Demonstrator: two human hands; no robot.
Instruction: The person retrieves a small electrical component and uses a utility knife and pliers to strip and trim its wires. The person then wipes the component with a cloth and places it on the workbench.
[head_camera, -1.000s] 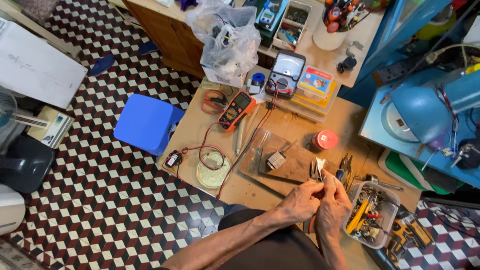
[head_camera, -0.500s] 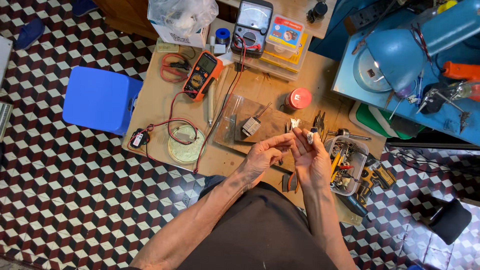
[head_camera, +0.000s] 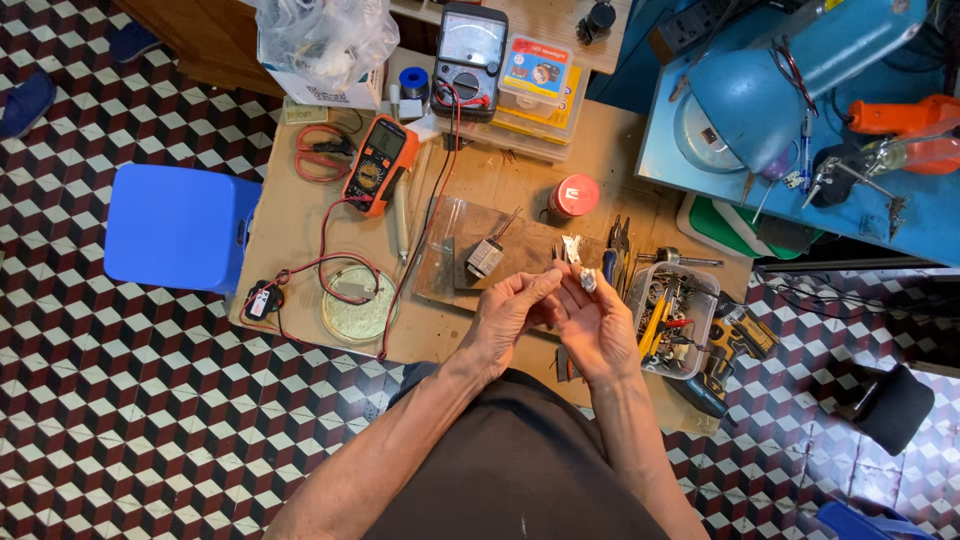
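My left hand (head_camera: 508, 312) and my right hand (head_camera: 594, 318) are raised together over the front of a low wooden table (head_camera: 300, 215). Between the fingertips of both hands sits a small silvery part (head_camera: 587, 281); my right fingers pinch it and my left thumb and forefinger touch it from the left. Just beyond my hands lies a brown board (head_camera: 520, 250) with a small grey component (head_camera: 485, 257) with wire leads on it.
An orange multimeter (head_camera: 377, 166) with red leads, red scissors (head_camera: 318, 152), a round clear lid (head_camera: 358, 305), a red cap (head_camera: 574, 195), pliers (head_camera: 615, 250) and a clear tool box (head_camera: 672, 318) crowd the table. A blue stool (head_camera: 178, 227) stands left, a blue lamp (head_camera: 760, 95) right.
The view has shifted, so the table sits higher and further left in the picture. My hands stay together on the small part, now with the fingers spread a little more.
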